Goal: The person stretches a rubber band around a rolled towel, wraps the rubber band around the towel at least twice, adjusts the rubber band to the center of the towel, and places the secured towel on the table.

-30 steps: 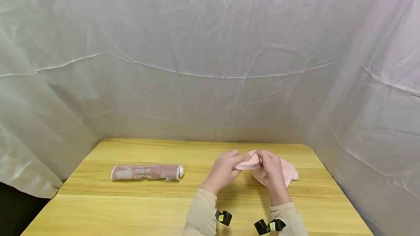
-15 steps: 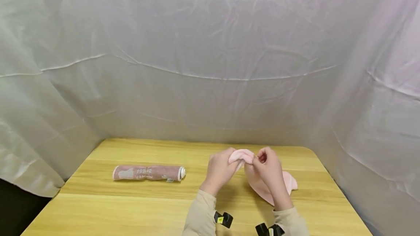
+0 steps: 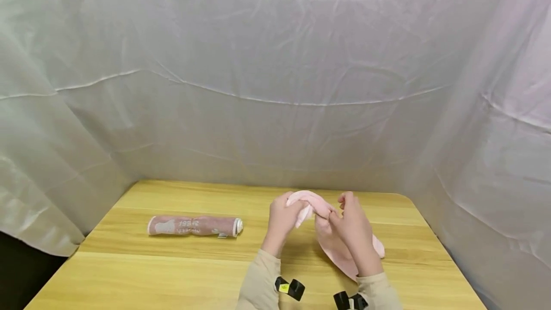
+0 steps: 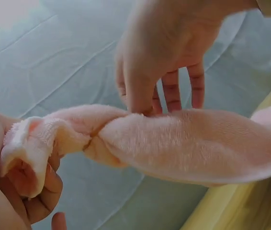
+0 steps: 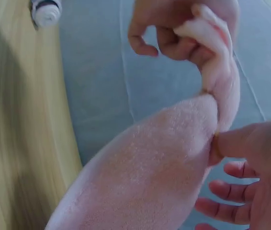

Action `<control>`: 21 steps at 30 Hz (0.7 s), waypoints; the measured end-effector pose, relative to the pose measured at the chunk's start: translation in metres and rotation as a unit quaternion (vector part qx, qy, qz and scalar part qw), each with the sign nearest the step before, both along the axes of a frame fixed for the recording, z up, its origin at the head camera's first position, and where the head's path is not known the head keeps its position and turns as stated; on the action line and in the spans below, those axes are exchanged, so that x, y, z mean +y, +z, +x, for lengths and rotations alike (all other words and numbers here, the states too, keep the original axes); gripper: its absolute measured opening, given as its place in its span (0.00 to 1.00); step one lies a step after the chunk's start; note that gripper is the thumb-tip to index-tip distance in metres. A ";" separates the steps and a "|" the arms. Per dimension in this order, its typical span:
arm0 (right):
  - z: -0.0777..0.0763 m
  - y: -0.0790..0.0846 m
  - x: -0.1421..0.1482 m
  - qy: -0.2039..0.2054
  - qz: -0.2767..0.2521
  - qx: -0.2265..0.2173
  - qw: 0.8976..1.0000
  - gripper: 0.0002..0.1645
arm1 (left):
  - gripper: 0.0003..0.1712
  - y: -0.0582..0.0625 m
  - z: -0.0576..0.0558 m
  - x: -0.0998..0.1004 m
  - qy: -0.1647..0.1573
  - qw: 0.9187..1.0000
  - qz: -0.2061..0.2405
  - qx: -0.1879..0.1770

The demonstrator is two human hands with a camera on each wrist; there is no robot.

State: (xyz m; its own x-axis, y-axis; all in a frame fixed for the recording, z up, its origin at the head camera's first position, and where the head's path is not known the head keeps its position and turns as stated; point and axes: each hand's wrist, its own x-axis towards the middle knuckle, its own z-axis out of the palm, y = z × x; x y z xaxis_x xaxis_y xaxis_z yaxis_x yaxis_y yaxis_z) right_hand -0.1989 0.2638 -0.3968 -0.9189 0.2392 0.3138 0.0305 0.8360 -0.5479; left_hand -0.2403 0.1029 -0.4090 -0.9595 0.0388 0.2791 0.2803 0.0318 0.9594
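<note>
A soft pink towel (image 3: 336, 248) is narrowed and creased near one end, its wider part hanging toward the table. My left hand (image 3: 281, 216) grips the narrow end, which curls over the fingers in the left wrist view. My right hand (image 3: 353, 226) pinches the towel at the narrowed place between thumb and forefinger, the other fingers held away. A thin yellowish-brown strand (image 4: 93, 136) shows at that narrowing in the left wrist view; its kind is too small to tell. Under my right forearm part of the towel is hidden.
A rolled dusty-pink towel (image 3: 193, 226) with grey figures and pale lettering lies on the wooden table (image 3: 172, 276) at the left. Pale grey curtains (image 3: 275, 133) enclose the table behind and at both sides.
My left hand has drawn left with the narrow end, so a longer length shows between the hands. My right hand has pulled apart from the left, and the wide part has swung nearer.
</note>
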 end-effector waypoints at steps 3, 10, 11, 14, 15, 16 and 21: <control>-0.001 0.000 0.010 0.041 -0.068 0.016 0.997 0.16 | 0.07 0.000 -0.002 -0.003 -0.053 0.998 0.017 -0.016; 0.000 0.002 0.024 0.132 -0.196 0.000 0.972 0.12 | 0.11 0.000 -0.004 -0.013 -0.128 0.984 -0.108 0.064; 0.001 0.002 0.026 0.144 -0.206 -0.004 0.968 0.12 | 0.11 0.000 -0.004 -0.014 -0.132 0.982 -0.115 0.069; 0.002 0.000 0.035 0.188 -0.221 -0.020 0.957 0.13 | 0.12 0.000 -0.004 -0.015 -0.143 0.980 -0.114 0.078; 0.003 -0.001 0.038 0.205 -0.225 -0.026 0.952 0.14 | 0.13 0.000 -0.004 -0.015 -0.146 0.979 -0.113 0.081; 0.003 -0.001 0.041 0.221 -0.229 -0.034 0.947 0.16 | 0.13 -0.001 -0.004 -0.016 -0.150 0.979 -0.112 0.083; 0.004 -0.005 0.054 0.266 -0.231 -0.031 0.935 0.26 | 0.14 -0.003 -0.007 -0.021 -0.160 0.973 -0.133 0.100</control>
